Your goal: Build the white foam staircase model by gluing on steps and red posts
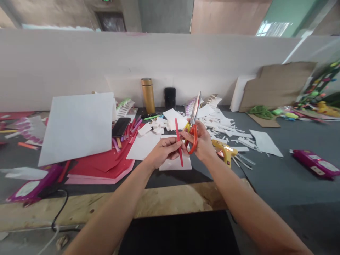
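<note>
Between the fingers of my left hand (168,150) is a narrow red strip (177,129), standing nearly upright; whether it is paper or foam I cannot tell. My right hand (203,141) grips a pair of scissors (195,136) with red-orange handles, blades pointing up and away from me. The right fingertips come close to the strip; whether they touch it is hard to make out. Both hands are over a white sheet (175,163) on the dark table. Behind them lies another white piece of paper (174,118).
Red and pink sheets (101,171) lie left, beside a large white board (77,129) and a phone (121,126). A gold flask (148,95) stands at the back. White scraps (220,124) and a yellow glue gun (225,152) are right, a purple packet (316,163) farther right.
</note>
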